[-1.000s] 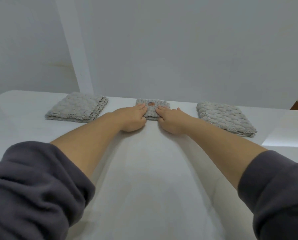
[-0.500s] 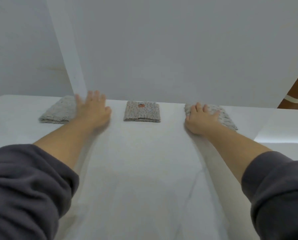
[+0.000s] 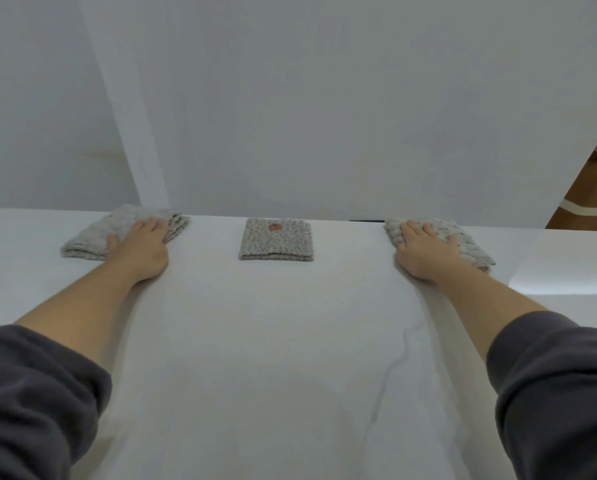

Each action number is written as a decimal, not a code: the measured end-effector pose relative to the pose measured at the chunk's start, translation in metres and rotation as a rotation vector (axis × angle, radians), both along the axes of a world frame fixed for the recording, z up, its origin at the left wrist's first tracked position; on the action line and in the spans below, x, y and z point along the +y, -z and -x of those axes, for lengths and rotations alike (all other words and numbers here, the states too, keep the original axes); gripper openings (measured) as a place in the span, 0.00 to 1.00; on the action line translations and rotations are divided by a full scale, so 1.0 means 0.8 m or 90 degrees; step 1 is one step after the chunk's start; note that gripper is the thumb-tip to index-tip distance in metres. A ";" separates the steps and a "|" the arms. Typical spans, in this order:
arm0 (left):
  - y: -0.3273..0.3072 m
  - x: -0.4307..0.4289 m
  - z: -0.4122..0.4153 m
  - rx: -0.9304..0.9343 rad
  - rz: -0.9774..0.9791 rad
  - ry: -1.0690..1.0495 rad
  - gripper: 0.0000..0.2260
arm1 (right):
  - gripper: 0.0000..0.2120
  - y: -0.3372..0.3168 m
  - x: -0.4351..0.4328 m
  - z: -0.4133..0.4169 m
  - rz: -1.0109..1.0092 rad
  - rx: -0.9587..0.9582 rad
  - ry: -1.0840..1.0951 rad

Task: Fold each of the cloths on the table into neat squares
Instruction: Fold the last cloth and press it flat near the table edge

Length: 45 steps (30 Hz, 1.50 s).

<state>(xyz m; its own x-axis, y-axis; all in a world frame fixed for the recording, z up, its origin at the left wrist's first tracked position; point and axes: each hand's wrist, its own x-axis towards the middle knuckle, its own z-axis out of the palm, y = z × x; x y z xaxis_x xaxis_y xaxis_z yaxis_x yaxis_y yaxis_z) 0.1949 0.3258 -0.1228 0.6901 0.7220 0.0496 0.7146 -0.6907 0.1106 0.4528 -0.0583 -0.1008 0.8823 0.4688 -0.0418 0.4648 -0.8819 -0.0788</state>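
White worktop against a pale wall carries three folded grey cloths along its far edge. Left hand lies flat, fingers straight, on the left cloth; right hand lies flat on the right cloth. Between them, the middle cloth lies untouched.

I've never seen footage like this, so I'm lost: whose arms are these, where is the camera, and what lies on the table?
There is no machine here. A person wears a camera on the head, so the single picture looks forward and down along their own arms in dark sleeves. On the white table lie three folded grey knitted cloths in a row. The left hand rests flat on the left cloth, and the right hand rests flat on the right cloth. The middle cloth, with a small orange mark, lies untouched between them. Nothing is gripped: the fingers lie straight on top.
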 end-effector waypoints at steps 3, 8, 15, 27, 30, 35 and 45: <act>0.002 0.006 0.002 0.001 -0.013 0.001 0.26 | 0.26 0.004 -0.008 -0.007 0.003 -0.009 0.021; -0.007 -0.040 0.010 -0.043 -0.055 -0.036 0.25 | 0.27 0.000 0.000 0.023 -0.007 -0.048 0.004; -0.028 -0.169 0.074 0.004 -0.034 0.137 0.25 | 0.29 -0.013 0.015 0.157 0.052 -0.060 -0.154; -0.052 -0.349 0.287 0.071 0.086 0.211 0.26 | 0.30 -0.015 -0.065 0.445 -0.033 0.107 -0.238; -0.044 -0.371 0.333 0.065 0.093 0.225 0.26 | 0.30 -0.008 -0.075 0.504 -0.042 0.125 -0.265; -0.016 -0.382 0.361 0.055 0.095 0.229 0.26 | 0.30 0.016 -0.072 0.543 -0.020 0.075 -0.266; -0.001 -0.388 0.364 0.051 0.061 0.222 0.28 | 0.30 0.026 -0.074 0.547 -0.020 0.031 -0.250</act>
<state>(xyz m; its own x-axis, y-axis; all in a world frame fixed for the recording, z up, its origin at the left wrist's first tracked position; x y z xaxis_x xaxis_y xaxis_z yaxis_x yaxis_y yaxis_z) -0.0961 0.0150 -0.1220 0.8942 0.4420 -0.0707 0.4476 -0.8834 0.1392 0.0154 -0.1172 -0.1220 0.6328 0.7720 -0.0603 0.7614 -0.6345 -0.1330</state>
